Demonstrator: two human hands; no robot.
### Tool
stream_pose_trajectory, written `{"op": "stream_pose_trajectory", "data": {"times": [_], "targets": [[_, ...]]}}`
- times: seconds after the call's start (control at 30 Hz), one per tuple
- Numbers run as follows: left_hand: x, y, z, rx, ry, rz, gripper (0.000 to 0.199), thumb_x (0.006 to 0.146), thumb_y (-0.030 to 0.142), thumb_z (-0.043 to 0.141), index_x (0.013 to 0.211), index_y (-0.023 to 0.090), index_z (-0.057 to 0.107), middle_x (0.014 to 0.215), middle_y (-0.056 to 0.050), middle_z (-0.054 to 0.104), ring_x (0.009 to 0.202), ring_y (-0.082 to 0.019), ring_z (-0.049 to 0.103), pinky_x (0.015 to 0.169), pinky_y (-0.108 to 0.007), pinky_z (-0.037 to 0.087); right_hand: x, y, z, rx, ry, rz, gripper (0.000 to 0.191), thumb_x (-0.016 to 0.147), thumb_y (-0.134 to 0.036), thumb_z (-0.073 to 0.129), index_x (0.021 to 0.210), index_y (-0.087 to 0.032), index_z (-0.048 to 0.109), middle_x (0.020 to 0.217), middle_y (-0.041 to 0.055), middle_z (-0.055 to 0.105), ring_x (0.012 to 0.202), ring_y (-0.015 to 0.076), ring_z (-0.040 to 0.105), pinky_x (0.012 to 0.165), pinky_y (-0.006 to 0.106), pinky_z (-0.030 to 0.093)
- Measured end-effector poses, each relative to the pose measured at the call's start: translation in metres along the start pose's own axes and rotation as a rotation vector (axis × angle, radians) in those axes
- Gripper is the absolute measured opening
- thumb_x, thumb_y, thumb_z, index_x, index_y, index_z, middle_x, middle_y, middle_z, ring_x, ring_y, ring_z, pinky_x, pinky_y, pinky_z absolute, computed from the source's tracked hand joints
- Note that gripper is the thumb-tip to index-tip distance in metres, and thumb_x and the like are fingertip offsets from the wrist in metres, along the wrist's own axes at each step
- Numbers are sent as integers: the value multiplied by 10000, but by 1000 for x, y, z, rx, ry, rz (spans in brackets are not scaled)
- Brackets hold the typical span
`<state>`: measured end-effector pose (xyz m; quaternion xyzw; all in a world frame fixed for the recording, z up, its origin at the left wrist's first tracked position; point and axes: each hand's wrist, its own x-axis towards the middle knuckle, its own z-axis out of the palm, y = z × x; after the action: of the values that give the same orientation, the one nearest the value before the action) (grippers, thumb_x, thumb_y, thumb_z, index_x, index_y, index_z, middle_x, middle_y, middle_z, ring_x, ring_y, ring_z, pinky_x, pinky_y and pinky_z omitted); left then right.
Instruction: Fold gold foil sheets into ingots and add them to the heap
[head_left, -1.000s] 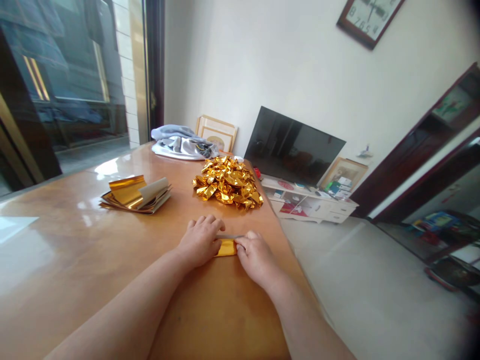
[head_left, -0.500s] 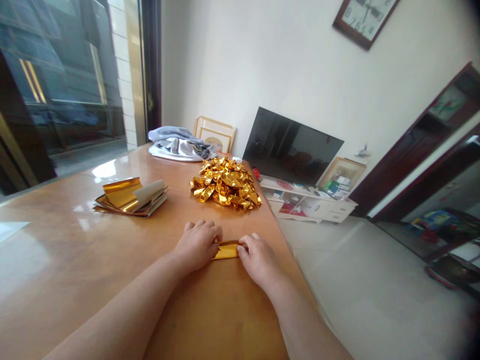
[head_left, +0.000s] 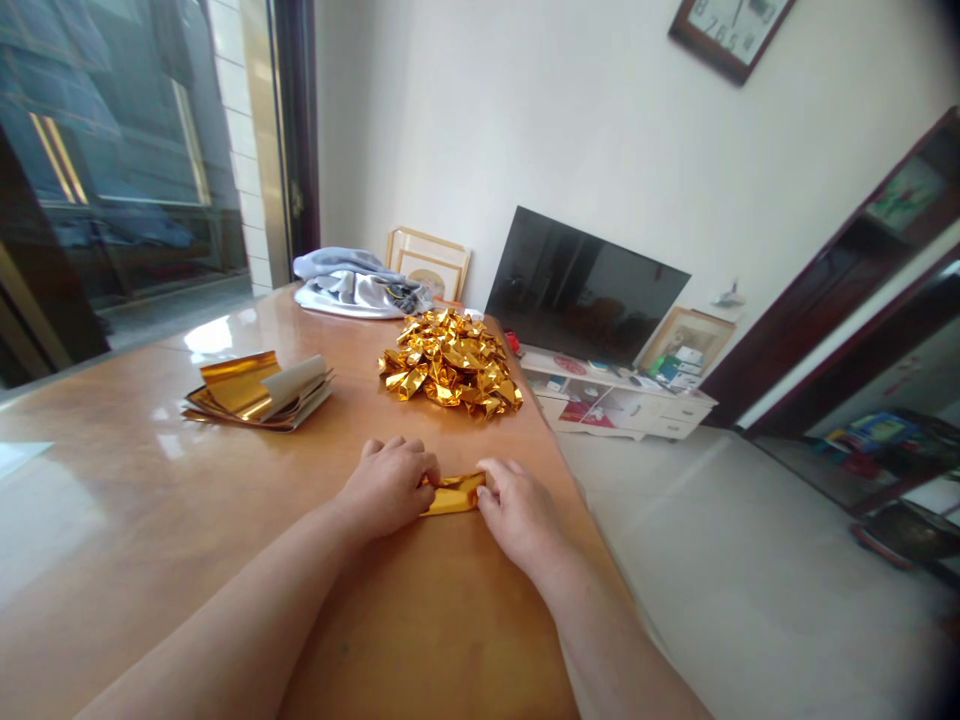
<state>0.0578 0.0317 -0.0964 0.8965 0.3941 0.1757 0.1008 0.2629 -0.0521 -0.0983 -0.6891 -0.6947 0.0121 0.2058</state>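
Head camera looks down a glossy amber tabletop (head_left: 142,520) at two bare forearms reaching in from the near edge. The left hand (head_left: 388,488) is curled, its fingers bent over and pinching the left end of a folded gold foil strip (head_left: 452,494). The right hand (head_left: 517,515) is closed more loosely, with its fingertips (head_left: 484,478) on the strip's right end. The strip lies flat on the table between the two hands, close to the table's right edge. Farther along, a heap of crumpled gold foil pieces (head_left: 448,364) sits straight ahead, well beyond the hands. To its left lies a stack of gold foil sheets (head_left: 253,393) with a pale backing sheet curling up. A bundled grey-white cloth (head_left: 356,290) rests at the far end of the table, before a wooden picture frame (head_left: 427,263) propped against the wall. Right of the table, a dark flat-screen TV (head_left: 585,285) stands behind a low white cabinet (head_left: 622,412) cluttered with small items, and a wall clock (head_left: 731,25) hangs above.
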Motion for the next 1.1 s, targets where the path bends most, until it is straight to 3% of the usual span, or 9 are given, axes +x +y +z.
{"op": "stream_pose_trajectory", "data": {"times": [0.1,0.37,0.53,0.77,1.1], "targets": [[0,-1,-2,-26,-19,-22,178,828,298,550,823,265,725,924,-51,704,936,-258,576,789,-387,283,-2,0,-1,-33,-46,8,154,945,-281,553,997,-284,698,942,42,659,865,189,602,688,283,341],[4,-4,-3,-70,-65,-177,155,802,290,530,783,257,680,884,-9,732,891,-245,612,765,-378,293,3,0,1,-49,-41,2,285,993,-319,485,786,-224,656,839,34,660,761,158,582,641,288,301],[4,-3,-3,-75,-64,-226,138,738,326,617,837,259,685,910,-25,706,923,-257,603,771,-367,317,11,0,6,4,-14,49,186,942,-330,578,801,-224,639,877,39,658,807,168,587,678,274,347],[4,-7,-3,-86,-93,-251,155,729,348,625,844,278,701,946,-29,687,933,-263,604,736,-353,326,16,6,9,53,26,5,83,895,-297,625,906,-242,686,993,70,628,1016,224,553,862,308,407],[3,-5,-4,-94,-79,-236,184,735,312,621,873,257,730,951,-50,690,926,-256,605,751,-343,353,28,20,15,288,-18,-51,39,788,-185,641,768,-213,622,813,0,624,809,163,552,706,258,398]]}}
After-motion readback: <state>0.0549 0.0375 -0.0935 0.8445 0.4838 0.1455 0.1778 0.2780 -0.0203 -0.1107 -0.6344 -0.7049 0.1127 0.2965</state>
